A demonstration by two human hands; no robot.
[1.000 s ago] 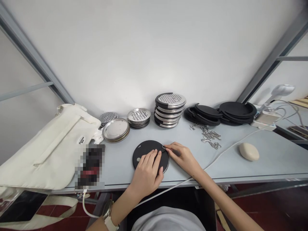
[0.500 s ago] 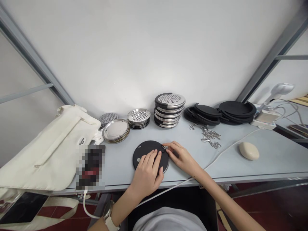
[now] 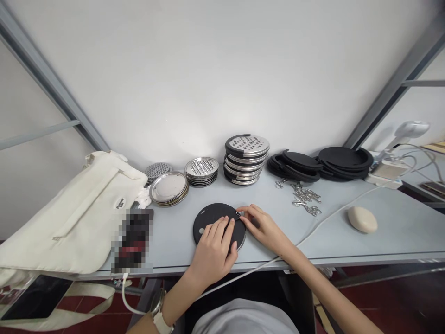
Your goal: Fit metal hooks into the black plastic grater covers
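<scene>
A round black plastic disc (image 3: 216,211) lies on the table before me, with a grey round spot at its left and a thin metal rim showing at lower right. My left hand (image 3: 214,241) rests flat over it, fingers stretched across the top and the thumb by the near right edge. At the disc's right edge, my right hand (image 3: 259,223) pinches a small metal clip (image 3: 238,213) between thumb and forefinger. The clip's far end touches the disc; how it sits there is too small to tell. Loose metal clips (image 3: 306,197) lie in a pile farther right.
Along the wall stand metal grater plates (image 3: 201,168), plain metal discs (image 3: 169,188), a tall stack of graters in black holders (image 3: 247,160) and black holders (image 3: 295,164). A cream bag (image 3: 79,218) lies left. A white cable (image 3: 323,227) passes a beige rounded object (image 3: 362,219).
The whole view has shifted slightly. The metal clip in my right fingers looks turned a little; my left hand keeps its place on the disc.
</scene>
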